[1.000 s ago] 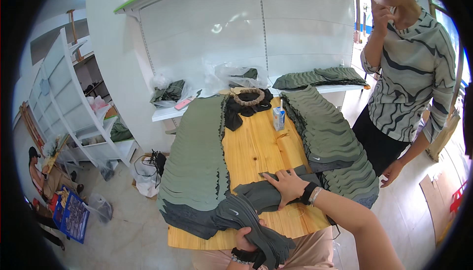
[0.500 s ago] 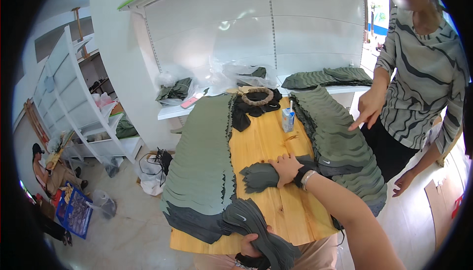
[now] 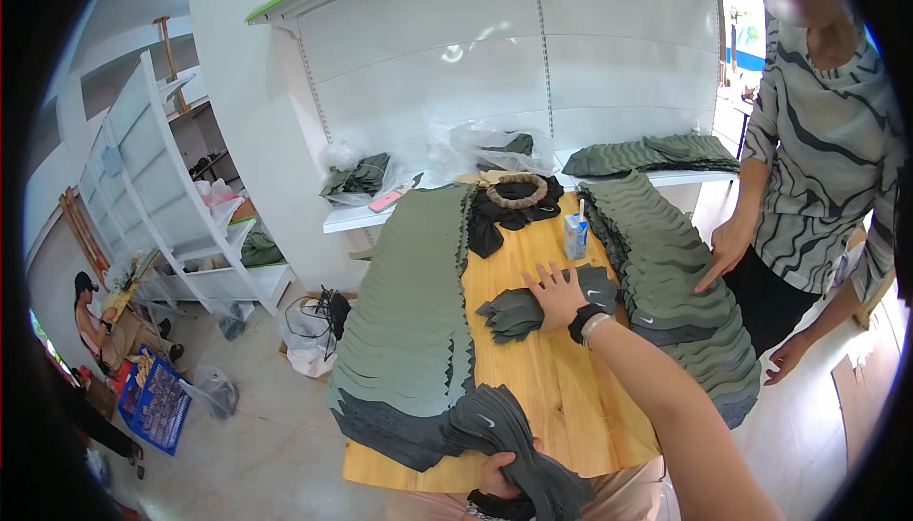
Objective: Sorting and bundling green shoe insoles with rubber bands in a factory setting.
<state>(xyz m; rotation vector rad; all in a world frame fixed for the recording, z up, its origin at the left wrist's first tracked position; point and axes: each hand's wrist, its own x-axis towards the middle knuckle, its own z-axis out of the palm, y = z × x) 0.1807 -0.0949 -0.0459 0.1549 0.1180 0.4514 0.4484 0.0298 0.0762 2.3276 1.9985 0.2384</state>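
Observation:
My left hand (image 3: 502,473) is closed around a thick bundle of dark grey-green fabric pieces (image 3: 544,485) at the near edge of the wooden table (image 3: 571,407). Its upper end, with a small white mark, lies over the front of a long overlapped row of green fabric pieces (image 3: 404,302). My right hand (image 3: 561,300), fingers spread, rests on a smaller dark fabric stack (image 3: 512,316) mid-table. Part of that stack is hidden under the palm. Along the table's right side runs another overlapped fabric row (image 3: 666,274).
A co-worker's hand (image 3: 730,245) points at the right row. A drink carton with straw (image 3: 575,238), a braided ring (image 3: 516,191) and black cloth (image 3: 485,236) sit toward the back. Behind, a white shelf (image 3: 347,221) bears a pink phone (image 3: 388,200), bagged fabric and more pieces.
My right hand has slid away from me with the small stack, its fingers now wider apart. The co-worker's pointing hand has lowered toward the right row. My left hand keeps its bundle.

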